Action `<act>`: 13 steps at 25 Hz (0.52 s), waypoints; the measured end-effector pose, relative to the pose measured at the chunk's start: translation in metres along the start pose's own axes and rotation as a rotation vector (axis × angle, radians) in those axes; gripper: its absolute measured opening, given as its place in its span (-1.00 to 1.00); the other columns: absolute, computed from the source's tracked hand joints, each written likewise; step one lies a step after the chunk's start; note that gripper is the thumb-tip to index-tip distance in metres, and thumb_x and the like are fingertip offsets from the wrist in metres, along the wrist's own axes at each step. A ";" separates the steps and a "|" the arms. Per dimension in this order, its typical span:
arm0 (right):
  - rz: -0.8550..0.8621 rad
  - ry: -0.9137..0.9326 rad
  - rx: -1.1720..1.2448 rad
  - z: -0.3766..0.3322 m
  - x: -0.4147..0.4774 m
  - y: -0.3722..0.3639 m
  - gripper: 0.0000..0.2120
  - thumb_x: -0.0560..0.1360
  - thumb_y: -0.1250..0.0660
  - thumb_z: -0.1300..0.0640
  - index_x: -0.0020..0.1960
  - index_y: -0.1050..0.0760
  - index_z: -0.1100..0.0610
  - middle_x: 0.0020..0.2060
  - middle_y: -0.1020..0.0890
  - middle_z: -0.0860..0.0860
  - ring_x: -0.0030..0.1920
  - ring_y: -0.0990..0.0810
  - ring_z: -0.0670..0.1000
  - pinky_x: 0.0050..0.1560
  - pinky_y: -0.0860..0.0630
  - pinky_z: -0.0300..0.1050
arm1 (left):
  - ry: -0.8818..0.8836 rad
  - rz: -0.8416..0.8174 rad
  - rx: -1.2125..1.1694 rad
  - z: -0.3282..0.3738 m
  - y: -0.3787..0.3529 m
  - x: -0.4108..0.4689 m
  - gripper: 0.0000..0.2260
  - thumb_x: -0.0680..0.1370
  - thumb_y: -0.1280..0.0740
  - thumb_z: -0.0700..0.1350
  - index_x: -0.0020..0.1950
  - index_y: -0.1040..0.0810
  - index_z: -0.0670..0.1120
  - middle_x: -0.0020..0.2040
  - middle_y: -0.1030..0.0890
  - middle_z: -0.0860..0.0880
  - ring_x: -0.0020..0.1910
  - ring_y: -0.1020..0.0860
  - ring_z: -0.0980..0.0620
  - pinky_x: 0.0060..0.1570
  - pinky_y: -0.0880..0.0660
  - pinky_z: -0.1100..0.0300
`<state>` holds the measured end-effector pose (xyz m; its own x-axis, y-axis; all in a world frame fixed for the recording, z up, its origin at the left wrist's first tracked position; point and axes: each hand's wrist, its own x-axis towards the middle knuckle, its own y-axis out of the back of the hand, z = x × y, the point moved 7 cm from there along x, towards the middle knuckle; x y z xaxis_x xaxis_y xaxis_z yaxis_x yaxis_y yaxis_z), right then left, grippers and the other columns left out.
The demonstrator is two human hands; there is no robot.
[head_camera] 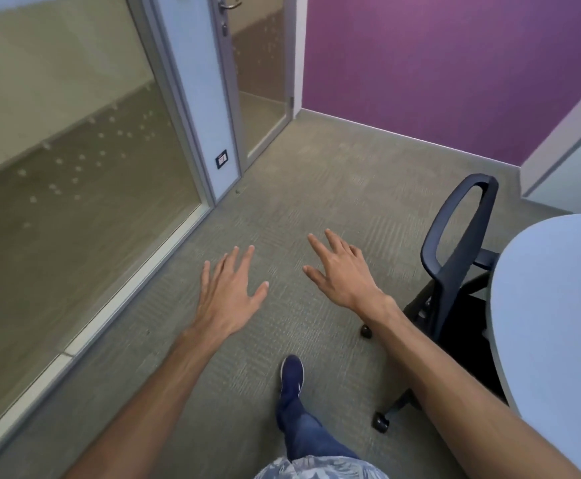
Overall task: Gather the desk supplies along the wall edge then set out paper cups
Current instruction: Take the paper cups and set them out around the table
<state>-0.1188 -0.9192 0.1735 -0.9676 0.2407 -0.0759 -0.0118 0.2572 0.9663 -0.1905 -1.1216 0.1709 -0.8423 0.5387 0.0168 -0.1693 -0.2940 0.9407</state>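
Note:
My left hand (230, 288) and my right hand (339, 271) are held out in front of me over the grey carpet, palms down, fingers spread, holding nothing. No desk supplies or paper cups are in sight. Only the rounded corner of a white desk (558, 323) shows at the right edge, and its visible surface is bare.
A black office chair (455, 257) on castors stands tucked against the desk at my right. A glass partition (74, 167) and a glass door (265, 81) run along the left. A purple wall (455, 70) closes the far side. My foot in a blue shoe (292, 375) steps on the carpet.

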 end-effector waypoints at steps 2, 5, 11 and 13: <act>0.007 -0.044 0.006 0.021 0.046 0.002 -0.38 0.62 -0.13 -0.19 0.60 -0.06 0.00 0.56 -0.17 0.20 0.54 -0.21 0.20 0.47 -0.18 0.19 | -0.035 -0.014 -0.002 0.005 -0.007 0.058 -0.31 0.58 -0.22 0.22 0.62 -0.05 0.03 0.60 -0.18 -0.12 0.59 -0.14 -0.09 0.56 0.03 -0.14; 0.000 -0.099 0.029 0.050 0.108 0.012 -0.40 0.62 -0.16 -0.16 0.58 -0.11 0.02 0.52 -0.26 0.19 0.49 -0.30 0.21 0.43 -0.23 0.19 | -0.072 -0.058 0.024 0.016 -0.014 0.138 -0.32 0.58 -0.22 0.22 0.62 -0.07 0.03 0.60 -0.18 -0.12 0.59 -0.14 -0.09 0.56 0.02 -0.14; 0.031 -0.214 0.049 0.117 0.204 0.047 -0.42 0.62 -0.17 -0.14 0.56 -0.13 0.02 0.53 -0.25 0.20 0.48 -0.31 0.23 0.42 -0.25 0.18 | -0.184 -0.091 0.033 0.052 -0.019 0.280 -0.33 0.59 -0.20 0.22 0.62 -0.09 0.02 0.61 -0.17 -0.13 0.59 -0.13 -0.10 0.56 0.04 -0.13; 0.052 -0.258 0.053 0.142 0.229 0.059 -0.42 0.62 -0.16 -0.14 0.57 -0.13 0.02 0.53 -0.26 0.20 0.48 -0.32 0.22 0.41 -0.25 0.17 | -0.230 -0.095 0.032 0.069 -0.022 0.324 -0.34 0.58 -0.22 0.21 0.61 -0.11 0.01 0.60 -0.18 -0.13 0.59 -0.12 -0.10 0.56 0.04 -0.13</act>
<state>-0.3049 -0.7158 0.1779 -0.8702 0.4836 -0.0938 0.0557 0.2857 0.9567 -0.4241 -0.8860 0.1795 -0.6838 0.7297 0.0010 -0.2228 -0.2101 0.9520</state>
